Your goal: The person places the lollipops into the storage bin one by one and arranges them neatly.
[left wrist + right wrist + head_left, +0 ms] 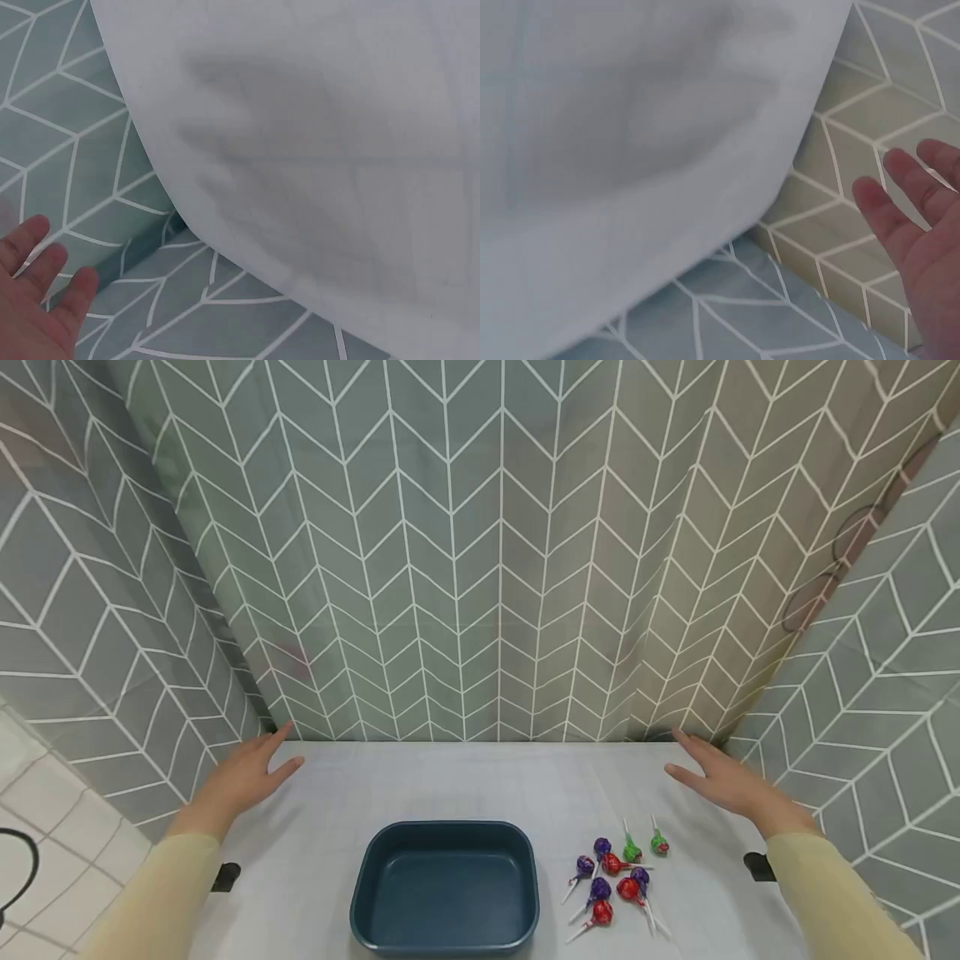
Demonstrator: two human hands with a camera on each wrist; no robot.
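My left hand [242, 777] hovers over the table's far left corner, fingers straight and holding nothing; in the left wrist view several fingertips [49, 262] show at the lower left. Over the far right corner is my right hand [723, 779], likewise with extended fingers and nothing in it; its fingers [907, 180] appear at the right of the right wrist view. Between the forearms sits a dark blue rectangular tray [446, 902] near the front edge. To its right lies a loose group of wrapped lollipops: purple [600, 888], red [627, 888] and green [632, 852], with white sticks.
A white cloth covers the table [480, 777]. Grey curtains [480, 568] with a white chevron pattern stand behind it and on both sides. Pale floor tiles [45, 852] and a black cable [30, 860] show at the lower left.
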